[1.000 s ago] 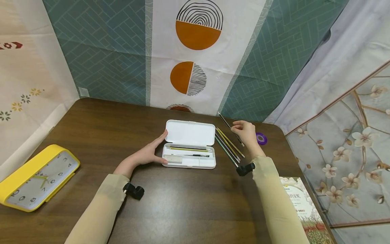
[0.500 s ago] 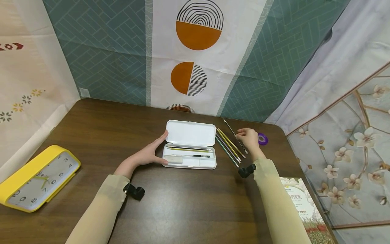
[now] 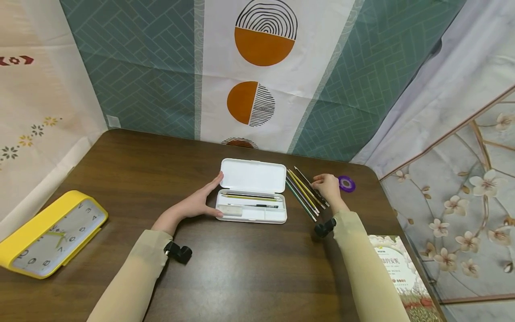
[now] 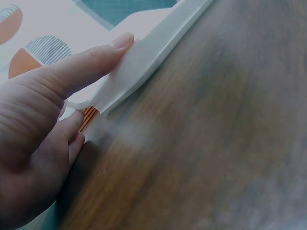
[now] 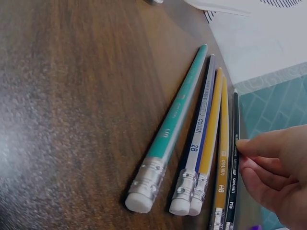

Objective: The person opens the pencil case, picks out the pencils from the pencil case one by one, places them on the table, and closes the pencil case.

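Observation:
The white pencil case [image 3: 253, 218] lies with its lid folded back; inside are pencils, a thin black pen and a pale eraser [image 3: 231, 210]. My left hand [image 3: 189, 203] spans its left end, thumb on the near corner and fingers by the lid; in the left wrist view, the thumb [image 4: 91, 67] rests along the case's edge [image 4: 144, 62]. My right hand [image 3: 328, 187] touches the side of a black pencil [image 5: 235, 158] with its fingertips. Beside that pencil several others lie side by side, among them a green one [image 5: 175, 112] and yellow ones.
A purple ring-shaped roll [image 3: 346, 184] lies right of my right hand. The yellow clock [image 3: 52, 219] stands at the far left. A book [image 3: 402, 268] lies at the right edge, partly under my right sleeve. Patterned cloth hangs behind the table.
The black pencil has moved towards me and now lies close beside the other pencils. My right hand has moved down and slightly right with it. My left hand has stayed at the case.

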